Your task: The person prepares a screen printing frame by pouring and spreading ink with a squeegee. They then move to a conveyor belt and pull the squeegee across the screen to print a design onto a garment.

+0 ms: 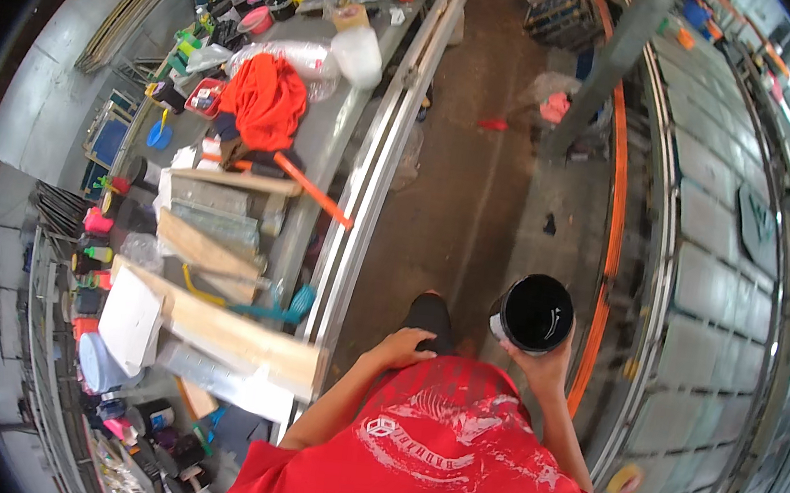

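In my right hand (pixel 542 360) is a round black tub (pixel 536 312), with my fingers wrapped round its side and base. A white label shows on the tub's left side, and a shiny black surface with a light reflection faces up. My left hand (pixel 405 347) hangs by my black-clad leg (pixel 432 320), its fingers loosely stretched and holding nothing. It seems to rest against the leg or the shirt hem.
On my left a long bench (pixel 335 134) carries an orange-red cloth (pixel 264 101), wooden boards (pixel 224 320), bottles and many tubs. A row of flat panels (pixel 707 299) runs along my right, edged by an orange rail (pixel 616 212). Between them lies a brown floor aisle (pixel 467 158); a grey post (pixel 611 72) stands ahead.
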### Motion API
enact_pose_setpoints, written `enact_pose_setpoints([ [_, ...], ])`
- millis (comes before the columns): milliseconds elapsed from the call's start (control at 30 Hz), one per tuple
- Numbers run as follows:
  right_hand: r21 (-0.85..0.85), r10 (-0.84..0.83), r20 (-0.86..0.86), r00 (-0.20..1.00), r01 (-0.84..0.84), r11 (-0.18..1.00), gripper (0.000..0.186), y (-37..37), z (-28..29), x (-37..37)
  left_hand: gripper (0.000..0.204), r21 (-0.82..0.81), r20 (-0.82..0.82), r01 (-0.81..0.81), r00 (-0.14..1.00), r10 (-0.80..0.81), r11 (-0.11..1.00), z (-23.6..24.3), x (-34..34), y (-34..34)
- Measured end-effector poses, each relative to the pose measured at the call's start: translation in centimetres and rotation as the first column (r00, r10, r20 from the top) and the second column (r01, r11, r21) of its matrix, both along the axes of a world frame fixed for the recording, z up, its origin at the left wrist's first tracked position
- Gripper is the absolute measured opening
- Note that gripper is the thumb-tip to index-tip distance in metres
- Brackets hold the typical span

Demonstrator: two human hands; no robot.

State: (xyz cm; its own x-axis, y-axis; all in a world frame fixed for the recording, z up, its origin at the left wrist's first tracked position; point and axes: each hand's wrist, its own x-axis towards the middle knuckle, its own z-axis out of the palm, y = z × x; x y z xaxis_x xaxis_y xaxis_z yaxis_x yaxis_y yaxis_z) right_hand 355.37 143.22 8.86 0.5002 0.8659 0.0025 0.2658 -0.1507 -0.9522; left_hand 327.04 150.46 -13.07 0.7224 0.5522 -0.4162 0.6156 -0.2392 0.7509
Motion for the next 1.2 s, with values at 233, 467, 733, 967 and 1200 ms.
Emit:
enact_pose_setpoints([
  [233, 0.058, 0.116, 0.011, 0.993, -0.116, 0.992, 0.108, 23.5, -3.1, 9.2, 0.028, -0.022, 0.186, -0.484, 0.858, 0.479, 0.875, 6.4, 9.2, 21.1],
  [467, 0.130, 0.036, 0.094, 0.995, -0.048, 0.990, 0.103, 44.9, -1.3, 15.8, 0.038, -0.286, 0.248, -0.515, 0.775, 0.581, 0.808, 12.7, 18.6, 46.1],
  [733, 0.080, -0.116, -0.017, 0.993, 0.117, 0.990, 0.100, 67.7, -3.3, 25.9, 0.040, -0.004, 0.211, -0.246, 0.947, 0.241, 0.969, 11.8, 29.5, 71.2],
  [967, 0.151, -0.012, 0.048, 0.999, 0.005, 0.989, 0.104, 90.0, -4.4, 38.0, 0.040, -0.078, 0.086, -0.244, 0.964, 0.250, 0.967, 6.1, 39.5, 89.8],
  [1200, 0.158, -0.008, 0.168, 0.986, -0.019, 0.987, 0.102, 112.7, -6.2, 50.3, 0.034, -0.135, 0.263, -0.360, 0.885, 0.383, 0.923, 8.3, 50.8, 108.6],
])
